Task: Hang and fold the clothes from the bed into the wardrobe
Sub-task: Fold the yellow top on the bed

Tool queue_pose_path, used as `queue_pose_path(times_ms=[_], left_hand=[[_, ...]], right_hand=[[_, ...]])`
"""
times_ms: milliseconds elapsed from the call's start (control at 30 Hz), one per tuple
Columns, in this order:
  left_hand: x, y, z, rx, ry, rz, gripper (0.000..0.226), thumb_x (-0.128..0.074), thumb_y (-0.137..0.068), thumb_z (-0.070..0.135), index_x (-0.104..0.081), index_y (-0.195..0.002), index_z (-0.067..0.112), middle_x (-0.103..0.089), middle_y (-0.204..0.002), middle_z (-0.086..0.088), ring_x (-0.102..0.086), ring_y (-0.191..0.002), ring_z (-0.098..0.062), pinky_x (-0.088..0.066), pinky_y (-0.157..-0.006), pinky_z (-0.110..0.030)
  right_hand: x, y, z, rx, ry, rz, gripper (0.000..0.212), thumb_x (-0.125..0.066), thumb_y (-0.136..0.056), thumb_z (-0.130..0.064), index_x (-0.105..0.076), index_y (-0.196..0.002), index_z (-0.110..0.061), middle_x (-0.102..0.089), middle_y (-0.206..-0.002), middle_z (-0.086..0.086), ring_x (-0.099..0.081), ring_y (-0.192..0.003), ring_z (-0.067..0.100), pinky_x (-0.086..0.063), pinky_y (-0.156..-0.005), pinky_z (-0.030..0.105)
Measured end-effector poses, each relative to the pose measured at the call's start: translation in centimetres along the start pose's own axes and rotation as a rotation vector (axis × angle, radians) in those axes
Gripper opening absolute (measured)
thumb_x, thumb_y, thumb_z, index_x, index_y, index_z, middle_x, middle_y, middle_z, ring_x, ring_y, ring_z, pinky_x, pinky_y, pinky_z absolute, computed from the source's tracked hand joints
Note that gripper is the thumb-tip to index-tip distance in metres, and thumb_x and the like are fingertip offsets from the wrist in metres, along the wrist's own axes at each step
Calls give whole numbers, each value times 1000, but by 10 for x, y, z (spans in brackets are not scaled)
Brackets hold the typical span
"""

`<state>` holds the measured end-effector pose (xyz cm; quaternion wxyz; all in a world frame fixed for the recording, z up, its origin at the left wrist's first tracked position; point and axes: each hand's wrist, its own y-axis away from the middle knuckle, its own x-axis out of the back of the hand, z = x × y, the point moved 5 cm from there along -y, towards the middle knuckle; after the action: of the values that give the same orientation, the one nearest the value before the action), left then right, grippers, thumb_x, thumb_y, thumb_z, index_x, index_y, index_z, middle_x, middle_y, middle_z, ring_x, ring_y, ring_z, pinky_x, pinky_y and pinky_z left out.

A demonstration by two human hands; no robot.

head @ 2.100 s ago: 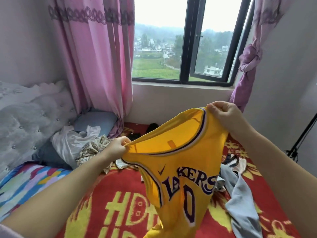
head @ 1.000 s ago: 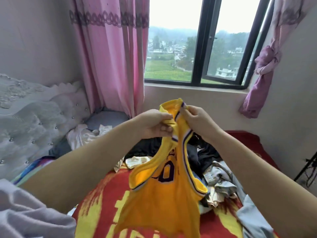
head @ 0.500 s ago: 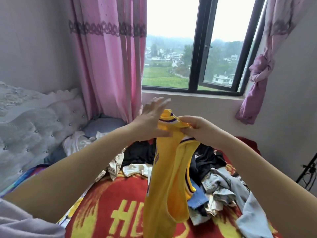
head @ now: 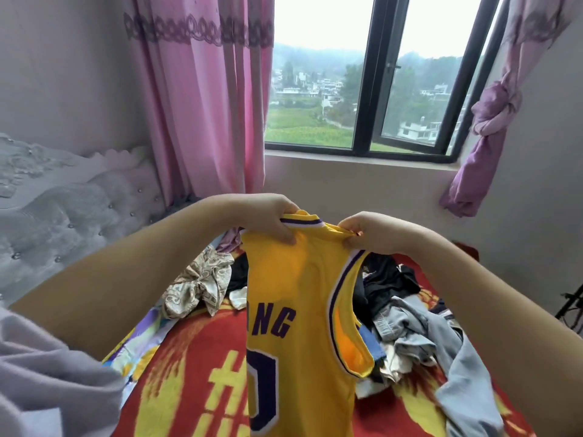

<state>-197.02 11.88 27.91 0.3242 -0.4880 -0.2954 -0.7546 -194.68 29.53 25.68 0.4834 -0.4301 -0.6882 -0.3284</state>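
Observation:
A yellow basketball jersey [head: 296, 298] with purple trim and lettering hangs in front of me above the bed, folded lengthwise. My left hand [head: 268, 219] grips its top left edge at the collar. My right hand [head: 369, 231] pinches the top right shoulder strap. The two hands are close together, a short span of collar between them. Behind the jersey, a heap of other clothes [head: 407, 323] in black, grey and white lies on the red and yellow blanket [head: 189, 373]. A beige patterned garment [head: 198, 285] lies crumpled to the left.
A grey tufted headboard [head: 63, 212] stands at the left. Pink curtains [head: 205, 89] hang beside a black-framed window [head: 372, 77]; a knotted purple curtain [head: 485, 127] hangs at the right. A black stand leg [head: 571, 304] shows at the right edge.
The jersey went from spread open, front facing me, to folded lengthwise with its back lettering showing. My left hand, briefly open half a second ago, now grips the collar again.

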Motion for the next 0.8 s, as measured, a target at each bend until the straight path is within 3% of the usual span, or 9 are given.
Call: queue_pose_path(times_ms=[133, 200, 267, 367, 433, 500, 567, 700, 800], left_hand=[[17, -30, -41, 128, -208, 218, 18, -65, -87, 24, -56, -72, 18, -56, -71, 2, -54, -68, -20, -38, -53, -27], [45, -32, -51, 163, -274, 380, 17, -60, -91, 28, -58, -79, 18, -58, -79, -1, -55, -72, -21, -38, -54, -27], [80, -23, -51, 168, -326, 518, 19, -55, -95, 34, -59, -89, 16, -59, -85, -3, -55, -75, -21, -45, -61, -29], [129, 5, -33, 104, -457, 681, 25, -51, -96, 37, -56, -90, 13, -53, -77, 1, -52, -72, -20, -43, -60, -30], [147, 19, -21, 48, -510, 713, 24, -52, -96, 36, -56, -90, 14, -46, -68, 6, -49, -67, -19, -40, -61, -30], [148, 32, -17, 23, -527, 706, 22, -52, -96, 35, -57, -92, 14, -43, -65, 10, -47, -62, -16, -37, -59, -28], [129, 37, -21, 29, -527, 653, 20, -52, -96, 34, -58, -95, 15, -42, -64, 11, -46, -60, -14, -34, -55, -27], [36, 31, -47, 49, -532, 472, 21, -50, -96, 33, -59, -98, 14, -59, -77, 1, -54, -72, -24, -33, -59, -29], [-78, 19, -71, 40, -476, 270, 21, -51, -93, 35, -59, -95, 16, -65, -96, -5, -61, -91, -30, -34, -60, -32]], right_hand=[[-16, -61, 8, -112, -6, 262, 22, -44, -85, 2, -61, -77, -9, -61, -79, 8, -62, -76, 29, -55, -64, 37], [-5, -87, 2, -84, -72, 446, 29, -45, -82, 7, -58, -71, -15, -61, -77, 4, -61, -76, 26, -50, -65, 33], [22, -109, -9, -47, -170, 588, 28, -42, -82, 9, -64, -79, -8, -61, -80, 4, -57, -77, 22, -45, -67, 32], [67, -126, -36, 81, -353, 701, 32, -38, -82, 10, -63, -85, -10, -57, -82, 6, -51, -80, 21, -41, -72, 35], [87, -123, -49, 127, -316, 749, 32, -38, -87, 9, -63, -94, -9, -54, -85, 5, -48, -82, 18, -36, -74, 29], [92, -114, -58, 130, -238, 740, 32, -38, -93, 2, -63, -112, -6, -53, -93, 1, -46, -86, 15, -32, -74, 23], [81, -106, -59, 139, -170, 672, 34, -38, -94, -1, -62, -118, -8, -53, -95, -1, -46, -87, 15, -33, -74, 22], [-3, -87, -33, 254, -132, 469, 32, -39, -80, 14, -61, -83, -11, -53, -72, 1, -47, -71, 21, -33, -58, 9], [-114, -72, 3, 276, -109, 241, 29, -41, -76, 7, -67, -87, 0, -61, -78, 11, -54, -70, 22, -37, -62, 21]])
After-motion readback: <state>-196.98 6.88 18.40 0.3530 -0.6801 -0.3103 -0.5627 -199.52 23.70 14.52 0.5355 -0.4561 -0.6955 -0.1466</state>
